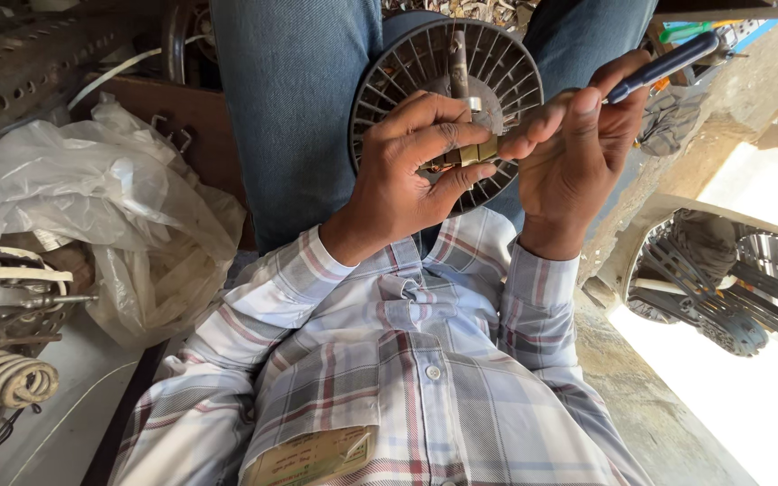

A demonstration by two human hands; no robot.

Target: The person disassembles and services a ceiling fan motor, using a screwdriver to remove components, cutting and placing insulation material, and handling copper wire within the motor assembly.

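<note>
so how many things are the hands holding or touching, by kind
small brass-coloured part: 1, pinched in the left hand
blue-handled tool: 1, in the right hand
dark round slotted fan housing: 1, under both hands
total: 3

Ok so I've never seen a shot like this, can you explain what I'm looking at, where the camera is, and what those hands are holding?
There is no machine here, only a person at work. The single picture comes from a camera worn on that person's head, looking down past a plaid shirt and jeans to the hands. The left hand pinches a small brass-coloured part in its fingers. The right hand touches the same part and holds a blue-handled tool, probably a screwdriver; its tip is hidden. Under the hands, on the lap, sits a round dark slotted wheel, like a fan part. To the left lie a crumpled plastic bag and a coiled spring. Another slotted part lies lower right.
</note>
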